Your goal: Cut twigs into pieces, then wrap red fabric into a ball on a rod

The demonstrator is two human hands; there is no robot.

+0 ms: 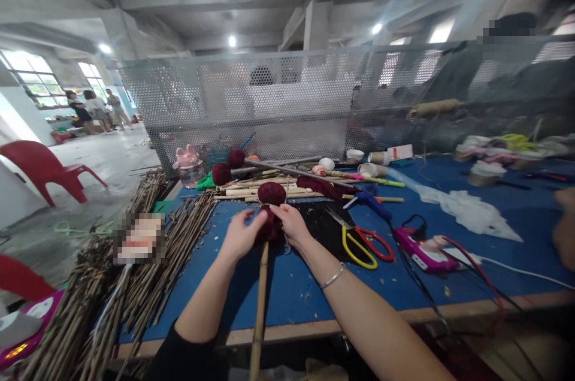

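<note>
A bamboo stick (259,309) rises from the table's front edge, topped by a dark red, cloth-covered ball (271,193). Just below the ball, dark red cloth (268,230) is bunched around the stick. My left hand (242,232) presses its thumb on the cloth from the left, fingers curled. From the right, my right hand (294,226) pinches the same cloth right under the ball. The fingertips partly hide the gathered fabric. Scissors (366,246) with one yellow and one red handle lie spread on a black cloth (321,225) to the right.
Bundles of thin sticks (179,249) lie at the left. Behind my hands are more sticks with dark red balls (236,158), a blue glue gun (372,204) and a perforated metal screen (269,99). A purple power strip (424,252) with cables sits at the right.
</note>
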